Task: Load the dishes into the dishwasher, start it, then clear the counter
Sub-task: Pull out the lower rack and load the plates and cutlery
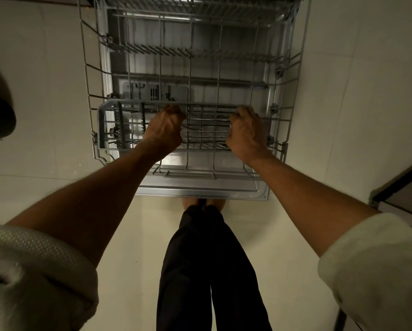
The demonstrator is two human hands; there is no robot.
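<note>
left hand point(163, 130) and right hand point(245, 131) each have their grip clamped on the grey cutlery tray point(109, 123), held over the lower rack point(293, 96) above the open dishwasher door point(200, 191)

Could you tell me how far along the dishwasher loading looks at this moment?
Early. Done: the dishwasher door is down and the lower rack is pulled out, with no dishes visible in it. In hand: the left hand and right hand both grip the cutlery basket. Left: loading dishes, starting the machine, clearing the counter, which is out of view.
</note>
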